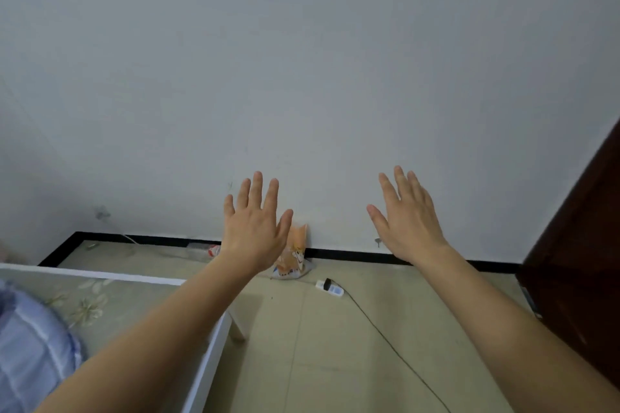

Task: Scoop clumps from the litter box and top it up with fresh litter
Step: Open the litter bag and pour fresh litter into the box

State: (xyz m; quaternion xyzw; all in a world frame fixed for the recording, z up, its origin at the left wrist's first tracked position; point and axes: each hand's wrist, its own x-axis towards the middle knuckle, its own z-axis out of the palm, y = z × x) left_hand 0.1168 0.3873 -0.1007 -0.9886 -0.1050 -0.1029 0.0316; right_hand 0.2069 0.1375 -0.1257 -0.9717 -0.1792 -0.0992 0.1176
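Note:
Both my arms stretch forward toward a plain white wall. My left hand (255,225) is held up with its fingers straight and spread, holding nothing. My right hand (410,216) is also raised with flat, straight fingers and is empty. An orange and white printed bag (295,256) leans against the wall on the floor, partly hidden behind my left hand. No litter box or scoop is in view.
A bed (110,295) with a white frame, a floral mat and a blue quilt (30,352) fills the lower left. A white power strip (330,288) lies on the tiled floor with its black cord running toward me. Dark wooden furniture (577,261) stands at the right. A crumpled wrapper (206,250) lies by the skirting.

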